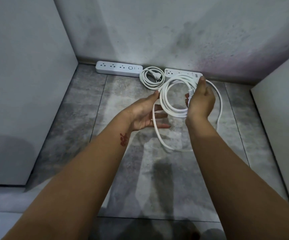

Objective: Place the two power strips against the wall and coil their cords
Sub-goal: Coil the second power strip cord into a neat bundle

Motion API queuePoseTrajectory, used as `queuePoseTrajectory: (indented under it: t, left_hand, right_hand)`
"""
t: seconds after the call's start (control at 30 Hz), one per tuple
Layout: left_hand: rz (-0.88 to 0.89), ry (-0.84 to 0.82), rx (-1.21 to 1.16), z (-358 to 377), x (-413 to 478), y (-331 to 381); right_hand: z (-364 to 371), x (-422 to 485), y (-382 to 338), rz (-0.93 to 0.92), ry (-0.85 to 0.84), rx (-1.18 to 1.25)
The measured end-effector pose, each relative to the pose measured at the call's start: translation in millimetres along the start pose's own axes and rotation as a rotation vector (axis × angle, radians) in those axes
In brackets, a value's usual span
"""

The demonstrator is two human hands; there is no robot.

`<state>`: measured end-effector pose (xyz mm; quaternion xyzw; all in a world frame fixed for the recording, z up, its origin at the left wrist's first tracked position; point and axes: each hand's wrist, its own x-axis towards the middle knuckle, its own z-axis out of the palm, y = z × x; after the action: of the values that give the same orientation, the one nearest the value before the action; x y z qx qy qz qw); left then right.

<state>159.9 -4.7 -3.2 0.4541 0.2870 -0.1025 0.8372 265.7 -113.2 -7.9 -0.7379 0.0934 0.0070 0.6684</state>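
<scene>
Two white power strips lie along the foot of the back wall: the left strip and the right strip, partly hidden by cord loops. The left strip's cord lies coiled flat on the floor between them, plug inside the coil. My right hand grips several loops of the right strip's white cord, held up above the floor. My left hand is palm-up with fingers spread, and a loose strand of that cord runs across it. The remaining slack trails in a long loop on the floor under my right forearm.
Grey stone-look floor tiles fill the alcove. A white panel closes the left side and another white panel stands at the right. The back wall is stained grey.
</scene>
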Motion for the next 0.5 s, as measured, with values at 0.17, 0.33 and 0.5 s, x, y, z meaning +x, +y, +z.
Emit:
queuePoseTrajectory:
  t: [0.17,0.33,0.5]
  left_hand:
    - [0.145,0.144,0.050,7,9,-4]
    - [0.249,0.310,-0.189,9,7,-1]
    - [0.322,0.389,-0.118,-3,13,3]
  right_hand:
    - [11,-17,7,0.177,-0.035,0.170]
    - [25,-39,21,0.268,-0.158,0.215]
    - [20,-43,24,0.307,-0.266,0.138]
